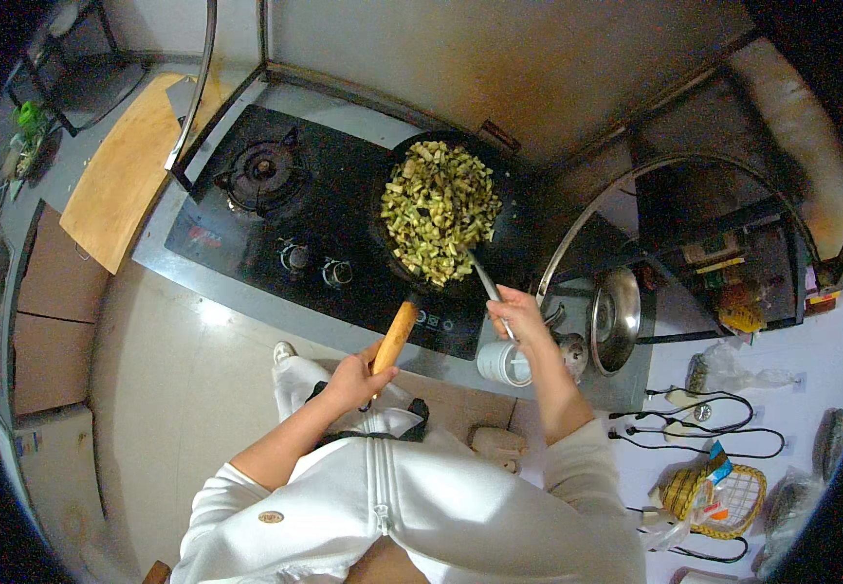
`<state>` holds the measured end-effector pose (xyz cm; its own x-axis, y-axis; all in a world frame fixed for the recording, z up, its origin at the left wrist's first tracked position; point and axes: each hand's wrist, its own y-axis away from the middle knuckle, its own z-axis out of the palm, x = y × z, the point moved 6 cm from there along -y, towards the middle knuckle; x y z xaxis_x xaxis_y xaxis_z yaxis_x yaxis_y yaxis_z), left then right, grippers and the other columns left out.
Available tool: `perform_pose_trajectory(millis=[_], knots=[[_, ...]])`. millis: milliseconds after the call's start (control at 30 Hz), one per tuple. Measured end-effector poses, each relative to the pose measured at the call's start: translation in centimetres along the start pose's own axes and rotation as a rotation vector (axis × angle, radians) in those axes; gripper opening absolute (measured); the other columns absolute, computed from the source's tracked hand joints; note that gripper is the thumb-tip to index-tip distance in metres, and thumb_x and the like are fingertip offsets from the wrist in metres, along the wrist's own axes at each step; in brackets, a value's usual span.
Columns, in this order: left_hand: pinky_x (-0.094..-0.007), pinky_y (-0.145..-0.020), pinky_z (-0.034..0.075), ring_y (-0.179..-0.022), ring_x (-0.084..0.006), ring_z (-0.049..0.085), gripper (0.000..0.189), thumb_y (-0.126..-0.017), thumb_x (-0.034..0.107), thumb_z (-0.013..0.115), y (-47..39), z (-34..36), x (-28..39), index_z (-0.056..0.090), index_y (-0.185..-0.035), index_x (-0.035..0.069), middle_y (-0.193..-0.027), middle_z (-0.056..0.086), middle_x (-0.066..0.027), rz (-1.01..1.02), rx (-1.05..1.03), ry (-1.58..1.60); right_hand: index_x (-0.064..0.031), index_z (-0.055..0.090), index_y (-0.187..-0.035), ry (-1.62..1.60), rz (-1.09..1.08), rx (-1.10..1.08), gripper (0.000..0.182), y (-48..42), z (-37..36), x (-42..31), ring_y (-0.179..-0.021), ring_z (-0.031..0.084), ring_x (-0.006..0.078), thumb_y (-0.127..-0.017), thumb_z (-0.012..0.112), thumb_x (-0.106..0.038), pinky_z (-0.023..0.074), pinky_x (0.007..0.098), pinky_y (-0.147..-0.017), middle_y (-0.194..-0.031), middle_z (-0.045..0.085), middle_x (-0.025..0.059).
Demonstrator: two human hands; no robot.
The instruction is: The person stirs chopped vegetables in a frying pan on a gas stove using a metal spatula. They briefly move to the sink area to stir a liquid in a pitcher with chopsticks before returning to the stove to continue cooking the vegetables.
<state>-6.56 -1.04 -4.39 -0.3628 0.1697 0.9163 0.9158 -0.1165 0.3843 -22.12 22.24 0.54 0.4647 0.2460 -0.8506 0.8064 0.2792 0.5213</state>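
My left hand (356,377) is closed around the wooden handle (397,337) of a dark wok. Diced green vegetable pieces (440,208) fill the wok, which sits over the right side of the black gas stove. In my right hand (520,317) is a metal spatula or spoon (488,283), held by its handle; its far end reaches into the lower right of the diced pieces, where it is hidden. A white container (502,363) stands just below my right hand at the counter's front edge.
On the left, an unused burner (264,168) and control knobs (294,256) show on the stove, with a wooden cutting board (122,168) beyond. A metal lid or bowl (616,321) stands to the right. A dark curved-edged panel rises near my right hand. Wires and a wicker basket (684,493) lie lower right.
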Motion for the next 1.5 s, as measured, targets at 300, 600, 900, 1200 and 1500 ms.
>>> perform_pose_trajectory(millis=[300,600,900,1200,1500], knots=[[-0.0309,-0.052,0.047,-0.052,-0.0178,0.059,0.059,-0.079,0.032,0.062,0.3,-0.4,0.4,0.043,-0.127,0.004,-0.067,0.061,-0.0137,-0.009,0.043,-0.044,-0.0044,0.051,-0.120,0.296,-0.120,0.291,0.045,6.7,-1.1,-3.9,-0.046,0.045,0.0046,-0.077,0.062,-0.006,0.0345,0.0185,-0.037,-0.065,0.055,-0.0008],[-0.0320,-0.059,0.048,-0.061,-0.0209,0.062,0.058,-0.078,0.031,0.063,-0.1,-0.2,-0.7,0.044,-0.126,0.004,-0.074,0.062,-0.0175,0.044,0.061,-0.017,-0.0067,0.054,-0.118,1.161,-0.471,0.479,0.050,9.3,0.9,-7.7,-0.072,0.058,0.0356,-0.069,0.062,-0.003,0.0475,0.0395,-0.066,-0.081,0.059,0.0176],[-0.0317,-0.056,0.048,-0.056,-0.0198,0.060,0.056,-0.079,0.031,0.062,0.0,-0.5,-0.4,0.044,-0.126,0.005,-0.070,0.061,-0.0151,0.090,0.076,0.006,-0.0161,0.053,-0.118,1.513,-0.441,0.357,0.049,7.4,3.5,-5.7,-0.070,0.056,0.0321,-0.072,0.054,0.002,0.0473,0.0411,-0.064,-0.079,0.051,0.0137],[-0.0314,-0.055,0.048,-0.054,-0.0183,0.060,0.056,-0.079,0.032,0.061,0.1,-0.4,0.2,0.044,-0.127,0.008,-0.067,0.061,-0.0120,0.082,0.091,-0.054,-0.0202,0.057,-0.115,1.618,-0.484,0.372,0.045,11.2,0.2,-6.2,-0.070,0.057,0.0283,-0.074,0.054,-0.003,0.0487,0.0406,-0.061,-0.076,0.049,0.0117],[-0.0295,-0.051,0.047,-0.052,-0.0142,0.058,0.056,-0.079,0.030,0.062,0.2,-0.4,0.2,0.044,-0.127,0.007,-0.066,0.060,-0.0089,0.029,0.070,-0.010,-0.0145,0.058,-0.115,1.067,-0.429,0.435,0.055,9.3,-1.0,-6.0,-0.076,0.056,0.0313,-0.064,0.065,0.004,0.0452,0.0360,-0.072,-0.079,0.054,0.0167]])
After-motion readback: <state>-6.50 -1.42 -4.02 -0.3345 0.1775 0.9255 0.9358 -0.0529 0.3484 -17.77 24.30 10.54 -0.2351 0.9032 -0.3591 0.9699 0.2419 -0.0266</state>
